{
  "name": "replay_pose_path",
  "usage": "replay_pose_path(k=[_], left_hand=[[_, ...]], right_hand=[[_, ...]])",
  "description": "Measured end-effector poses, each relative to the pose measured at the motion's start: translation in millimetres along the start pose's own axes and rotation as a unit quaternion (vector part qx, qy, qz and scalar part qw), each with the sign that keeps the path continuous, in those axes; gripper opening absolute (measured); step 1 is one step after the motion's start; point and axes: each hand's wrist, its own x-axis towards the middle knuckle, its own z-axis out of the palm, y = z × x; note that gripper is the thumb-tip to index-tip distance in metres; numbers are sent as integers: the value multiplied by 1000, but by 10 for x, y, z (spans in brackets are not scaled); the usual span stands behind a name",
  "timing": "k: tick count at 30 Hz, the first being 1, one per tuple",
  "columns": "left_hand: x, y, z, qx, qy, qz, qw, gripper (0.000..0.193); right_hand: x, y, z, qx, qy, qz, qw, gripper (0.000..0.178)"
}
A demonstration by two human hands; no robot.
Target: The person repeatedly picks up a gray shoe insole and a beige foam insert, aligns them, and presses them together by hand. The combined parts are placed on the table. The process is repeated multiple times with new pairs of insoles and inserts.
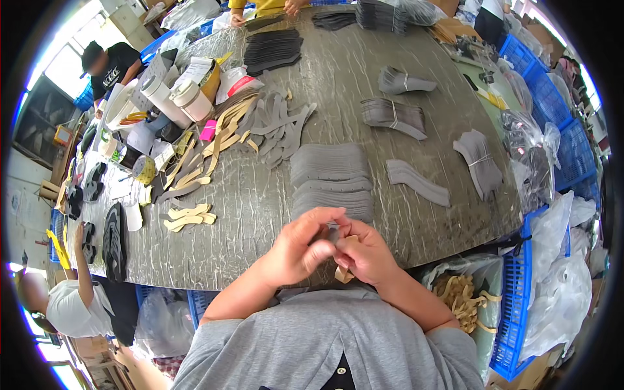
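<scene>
Right grip holds a tan strip, left grip alongside (grey stack beyond)

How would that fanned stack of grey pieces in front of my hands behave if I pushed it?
The fanned stack of grey pieces would probably spread apart, since no band shows around it. Single pieces may bend easily, as their edges look thin. Rolling seems unlikely, because the stack lies flat on the table.

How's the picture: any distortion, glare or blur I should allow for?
Head view: fisheye bows the tabletop; head view: the window at upper left washes out to white; head view: left hand and right hand look fairly clear; corners black.
</scene>
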Motion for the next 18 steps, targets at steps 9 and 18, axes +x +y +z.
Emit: replay_pose_path(k=[9, 18], left_hand=[[177, 144, -161, 203, -42, 117, 971, 19], [-323, -251, -632, -30, 170, -348, 921, 8]], right_hand=[[54, -71, 104, 6, 61, -25, 998, 13], [-254, -681, -591, -37, 315, -261, 912, 3]])
